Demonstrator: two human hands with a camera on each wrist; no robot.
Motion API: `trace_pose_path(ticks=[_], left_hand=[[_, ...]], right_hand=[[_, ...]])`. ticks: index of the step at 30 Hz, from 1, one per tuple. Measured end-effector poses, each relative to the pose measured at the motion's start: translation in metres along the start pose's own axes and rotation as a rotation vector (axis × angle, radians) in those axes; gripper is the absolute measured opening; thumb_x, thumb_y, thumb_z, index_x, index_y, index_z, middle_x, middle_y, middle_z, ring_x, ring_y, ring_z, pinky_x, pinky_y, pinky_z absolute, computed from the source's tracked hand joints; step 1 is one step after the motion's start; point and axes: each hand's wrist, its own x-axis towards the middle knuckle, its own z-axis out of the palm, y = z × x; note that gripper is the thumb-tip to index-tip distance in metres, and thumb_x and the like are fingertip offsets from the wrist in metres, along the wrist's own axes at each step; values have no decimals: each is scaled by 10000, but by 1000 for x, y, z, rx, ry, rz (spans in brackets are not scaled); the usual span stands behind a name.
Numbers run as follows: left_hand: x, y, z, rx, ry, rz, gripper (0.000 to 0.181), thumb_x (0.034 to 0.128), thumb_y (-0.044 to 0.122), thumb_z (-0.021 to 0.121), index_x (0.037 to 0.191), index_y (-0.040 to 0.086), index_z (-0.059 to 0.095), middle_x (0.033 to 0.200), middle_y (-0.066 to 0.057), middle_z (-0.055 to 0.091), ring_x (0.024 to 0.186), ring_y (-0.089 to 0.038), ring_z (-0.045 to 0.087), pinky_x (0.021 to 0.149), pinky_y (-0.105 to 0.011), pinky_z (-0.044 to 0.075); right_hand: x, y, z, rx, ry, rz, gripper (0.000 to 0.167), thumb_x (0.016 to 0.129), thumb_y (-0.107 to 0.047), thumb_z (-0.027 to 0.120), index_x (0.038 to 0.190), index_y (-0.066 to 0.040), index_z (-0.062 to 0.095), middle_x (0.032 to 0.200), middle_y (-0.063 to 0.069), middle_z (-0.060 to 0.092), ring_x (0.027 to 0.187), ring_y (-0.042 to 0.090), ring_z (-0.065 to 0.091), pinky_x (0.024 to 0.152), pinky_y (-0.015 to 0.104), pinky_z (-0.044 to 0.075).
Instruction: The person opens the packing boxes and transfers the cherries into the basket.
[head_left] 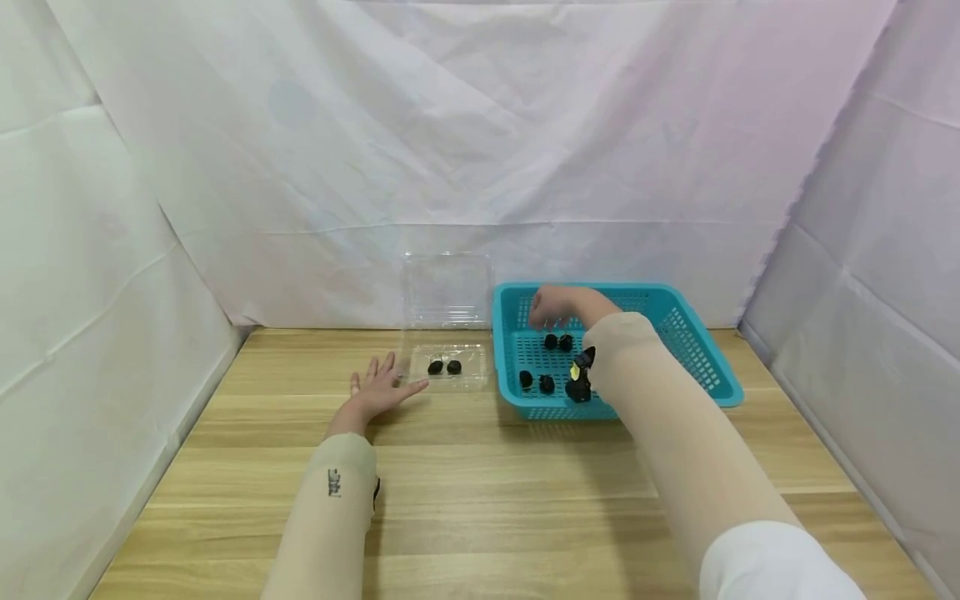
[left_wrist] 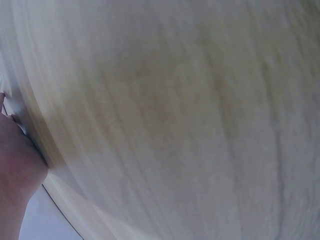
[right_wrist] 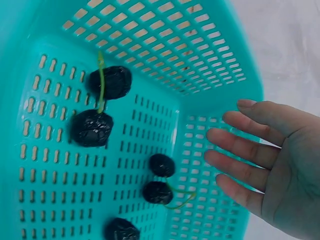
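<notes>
In the head view my left hand (head_left: pixel 378 393) lies on the table with its fingers spread, at the left side of a clear plastic clamshell box (head_left: pixel 447 385). Two dark cherries (head_left: pixel 454 367) sit in the box's base, and its lid (head_left: pixel 447 287) stands raised behind. My right hand (head_left: pixel 558 306) hovers over the turquoise basket (head_left: pixel 731 392). In the right wrist view its fingers (right_wrist: pixel 240 167) are loosely extended and hold nothing. Beside them, in the basket, are several dark cherries (right_wrist: pixel 91 128), some joined in pairs by green stems (right_wrist: pixel 102 82).
A wood-grain table (head_left: pixel 480 500) carries the box and basket side by side. White cloth (head_left: pixel 360 150) hangs behind, with more cloth at both sides. The basket's perforated walls slope outward. Only part of the left hand (left_wrist: pixel 20 165) shows in the left wrist view, beside the blurred table.
</notes>
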Motion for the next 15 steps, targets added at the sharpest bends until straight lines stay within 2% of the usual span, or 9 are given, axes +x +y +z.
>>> trace_pose_path(ticks=[4,11,15], left_hand=[[0,-1,0,0,1,-2,1008,846,811,368,1572,142,166,1620,-151,-44,1450,-387,-137,1065,-643,-179],[8,-11,4,-1,-10,-4,1024,831,833,353,1579,169,130,1623,-118,-82,1446,-355,-183,1052,-631,-212],[10,-12,3,-2,-11,-8,1015,834,823,373,1579,177,131,1623,-108,-83,1446,-349,-184,1050,-634,-211]], right_hand=[[3,-7,-3,-13,10,-28,264,1010,-161,529,1158,12,661,1146,218,642,1088,364,597,910,481,505],[9,-19,-5,-35,42,-85,273,989,-149,559,1187,9,659,1078,172,674,1042,354,621,882,485,519],[9,-29,-6,-69,50,-115,280,978,-168,583,1188,-2,664,1065,140,678,1018,321,631,823,417,538]])
